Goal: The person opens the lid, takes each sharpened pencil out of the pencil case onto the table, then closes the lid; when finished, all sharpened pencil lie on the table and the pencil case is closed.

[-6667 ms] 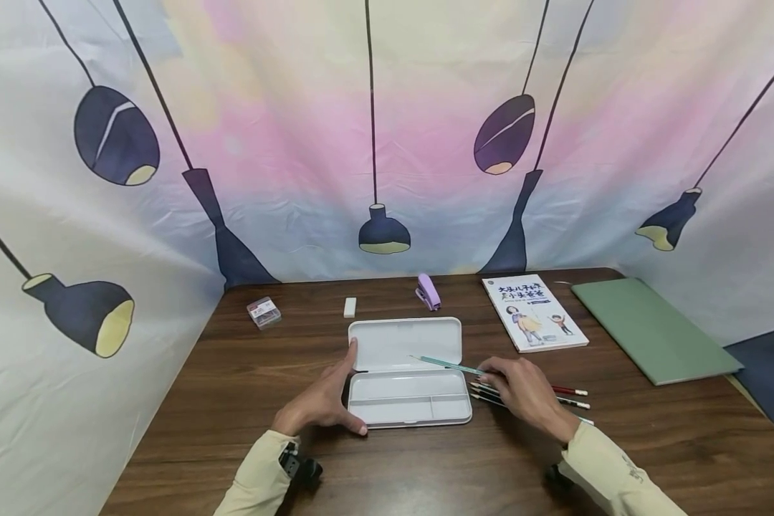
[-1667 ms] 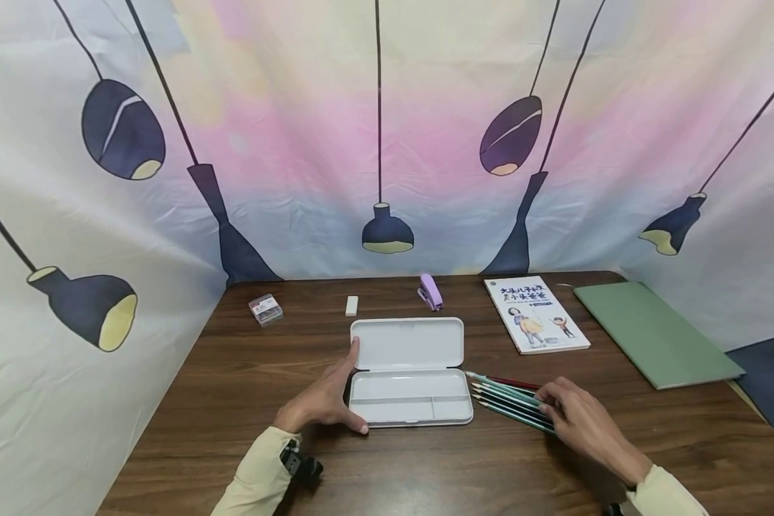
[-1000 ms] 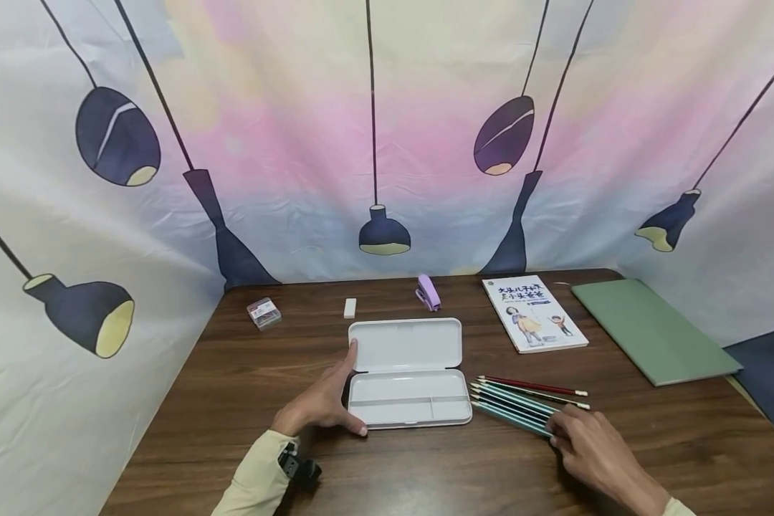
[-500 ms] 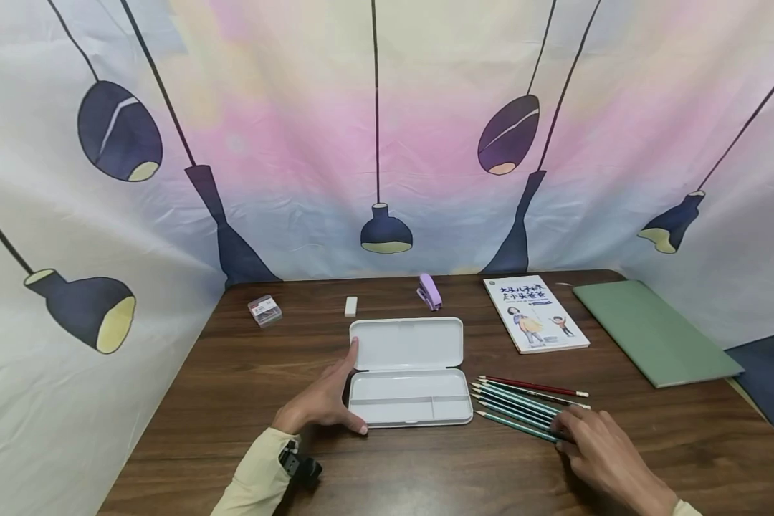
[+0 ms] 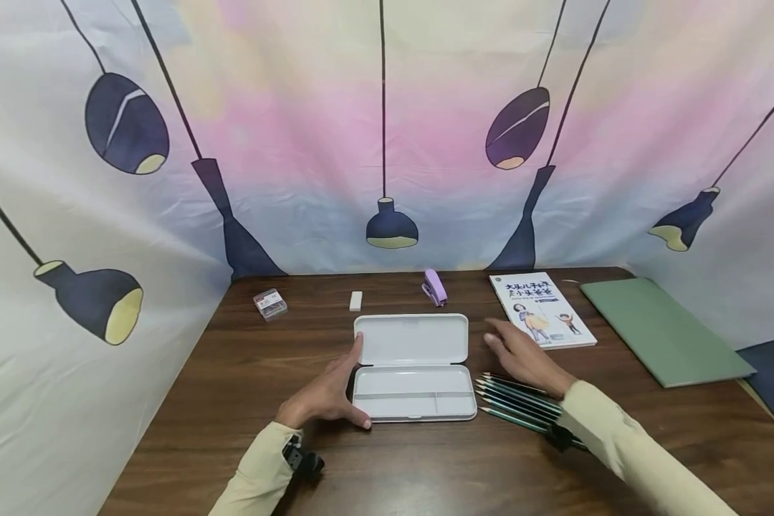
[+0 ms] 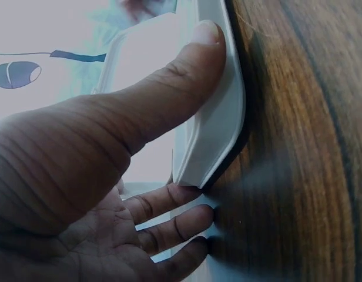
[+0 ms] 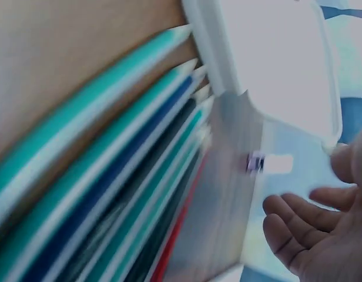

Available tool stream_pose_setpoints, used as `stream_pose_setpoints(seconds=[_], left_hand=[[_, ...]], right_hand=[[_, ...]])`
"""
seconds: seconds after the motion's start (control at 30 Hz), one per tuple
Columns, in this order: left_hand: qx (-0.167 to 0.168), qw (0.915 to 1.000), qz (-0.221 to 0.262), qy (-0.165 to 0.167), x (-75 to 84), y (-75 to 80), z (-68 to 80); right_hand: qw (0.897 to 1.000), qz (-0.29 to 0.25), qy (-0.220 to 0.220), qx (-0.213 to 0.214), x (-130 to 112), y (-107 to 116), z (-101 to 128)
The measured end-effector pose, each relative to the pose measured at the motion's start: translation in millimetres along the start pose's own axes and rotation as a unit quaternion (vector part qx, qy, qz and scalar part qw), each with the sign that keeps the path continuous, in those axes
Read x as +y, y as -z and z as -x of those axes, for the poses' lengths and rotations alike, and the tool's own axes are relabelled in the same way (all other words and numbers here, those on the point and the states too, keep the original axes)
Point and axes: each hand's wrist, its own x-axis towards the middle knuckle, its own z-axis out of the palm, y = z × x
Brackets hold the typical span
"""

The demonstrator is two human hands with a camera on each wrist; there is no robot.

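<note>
One open case (image 5: pixel 413 365) is steadied at its left end by the left hand (image 5: pixel 325 394), thumb and fingers spread. About seven pencils (image 5: pixel 512 398) lie right of it; the right hand (image 5: pixel 522 355) hovers above them, relaxed, empty.

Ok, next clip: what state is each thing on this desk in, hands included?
White plastic pencil case: open, lid laid flat, tray empty.
Row of coloured pencils: lying loose beside the case.
Left hand: touching the case's left end.
Right hand: open, above the pencils, holding nothing.
Illustrated paperback book: closed.
Green folder: closed.
</note>
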Motion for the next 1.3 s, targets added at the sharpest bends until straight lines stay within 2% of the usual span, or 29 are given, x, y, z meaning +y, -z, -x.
stream_pose_setpoints(seconds=[0.13,0.27,0.43,0.6,0.73,0.9,1.0,1.07,1.17,1.3], left_hand=[[0.013,0.9991,0.029,-0.029,-1.8,-1.2,-0.3],[0.031,0.9980,0.054,-0.012,-3.0,-2.7,2.8],[0.043,0.9976,0.053,0.010,-2.8,-6.0,3.9],[0.037,0.9978,0.055,-0.006,-2.8,-3.8,5.9],[0.035,0.9978,0.036,-0.044,-4.6,-1.0,9.0],[0.028,0.9953,-0.007,-0.093,-6.3,-0.1,14.2],[0.021,0.9954,-0.036,-0.086,-5.7,0.0,17.4],[0.012,0.9965,-0.048,-0.068,-3.8,0.2,18.7],[0.002,0.9980,-0.045,-0.044,-0.6,0.6,18.6],[-0.011,0.9986,-0.041,-0.030,3.0,1.3,18.9]], right_hand=[[0.997,-0.069,-0.023,-0.013,-16.4,-10.0,-24.6],[0.993,-0.112,-0.023,-0.016,-32.0,-17.9,-31.2],[0.993,-0.111,0.006,0.043,-41.0,-20.8,-19.1],[0.993,-0.083,0.043,0.076,-45.5,-29.2,2.7],[0.994,-0.048,0.075,0.058,-50.6,-41.5,17.5],[0.993,0.019,0.117,0.013,-54.1,-47.9,29.0],[0.991,0.055,0.122,-0.012,-54.6,-51.1,33.4],[0.989,0.074,0.124,-0.030,-54.3,-52.6,35.5],[0.985,0.101,0.128,-0.055,-52.5,-53.8,37.5],[0.978,0.136,0.136,-0.085,-48.8,-55.7,40.7]])
